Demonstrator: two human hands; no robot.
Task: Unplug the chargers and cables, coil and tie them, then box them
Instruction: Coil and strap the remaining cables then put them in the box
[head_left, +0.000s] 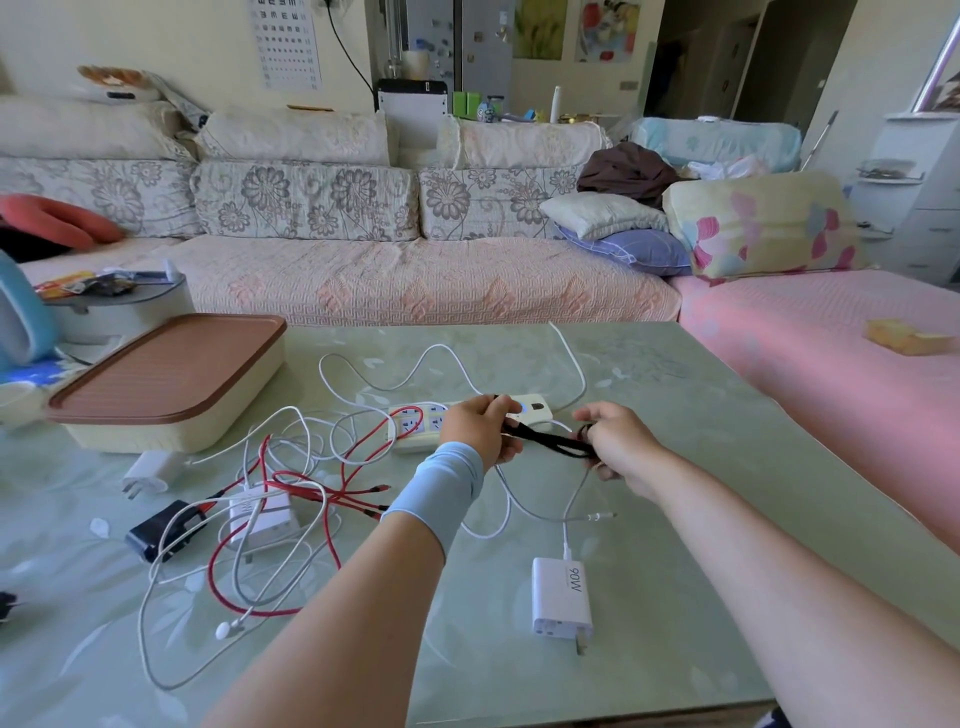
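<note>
Black cable (545, 441): you hold it at frame centre, just above the worktop (675, 467). Your left hand (480, 423), with a pale blue sleeve (441, 483) at the wrist, has its fingers curled round one end. Your right hand (615, 441) is clenched on the other end. Between your hands it runs as a doubled strand, sloping down to the right.

Directly behind your hands lies a white power strip (421, 423). A loop of the red cable (311, 488) lies across its left end; whether anything is plugged into it cannot be told.

Left of centre, the red cable is tangled with several white cables (291, 447) around a white charger block (265, 512). A black charger (161, 530) lies just left of that tangle, and a small white plug charger (150, 473) sits above it.

In the lower centre, a white 90W charger (561, 597) lies flat with its prongs toward you, a white lead running from its far end.

In the left middle of the frame stands a cream box (171, 374), its brown lid on.
</note>
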